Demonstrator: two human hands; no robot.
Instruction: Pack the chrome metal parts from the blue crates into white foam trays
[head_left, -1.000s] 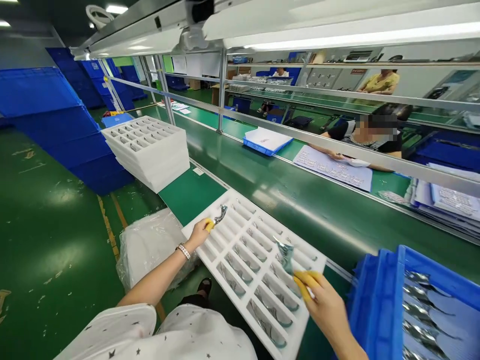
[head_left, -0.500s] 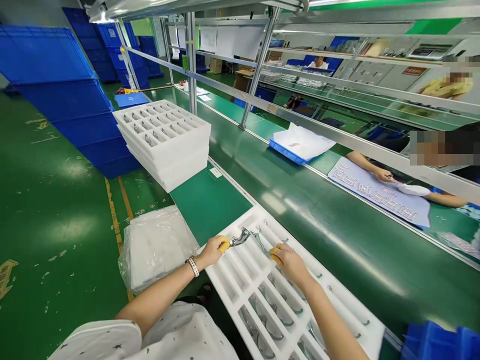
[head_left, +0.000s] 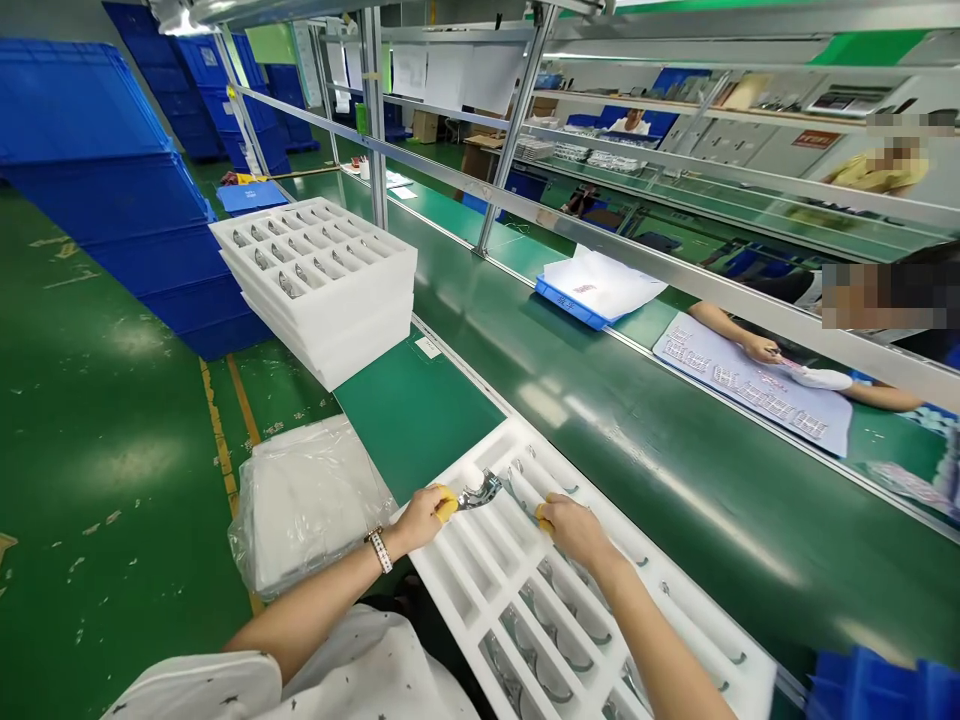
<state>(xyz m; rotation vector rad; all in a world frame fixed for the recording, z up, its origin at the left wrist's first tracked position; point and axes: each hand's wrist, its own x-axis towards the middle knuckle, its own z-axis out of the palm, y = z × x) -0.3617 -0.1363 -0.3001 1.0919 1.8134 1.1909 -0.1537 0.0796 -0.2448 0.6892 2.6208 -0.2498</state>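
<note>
A white foam tray (head_left: 517, 435) with long slots lies in front of me, several slots holding thin, curved, shiny parts. My left hand (head_left: 424, 515), yellow covers on its fingertips, pinches one end of a curved chrome part (head_left: 480, 490) above the tray's far left slots. Over the tray's middle, my right hand (head_left: 574, 530) has its yellow-covered fingers closed at the near end of another curved shiny part (head_left: 517, 487), which lies low in a slot. The fingers partly hide that end. Several slots nearest my left hand hold nothing.
Stacked white foam trays (head_left: 337, 330) with similar parts stand beyond a green mat (head_left: 420, 410). A plastic-wrapped white pack (head_left: 307, 500) is at left, near blue crates (head_left: 142, 220). Across the green bench, a person's hand (head_left: 765, 350) works over a sheet of small parts.
The right hand's part has gone down into its slot, with that hand lowered slightly. My left hand has shifted slightly down with the chrome part. The view has turned a little.
</note>
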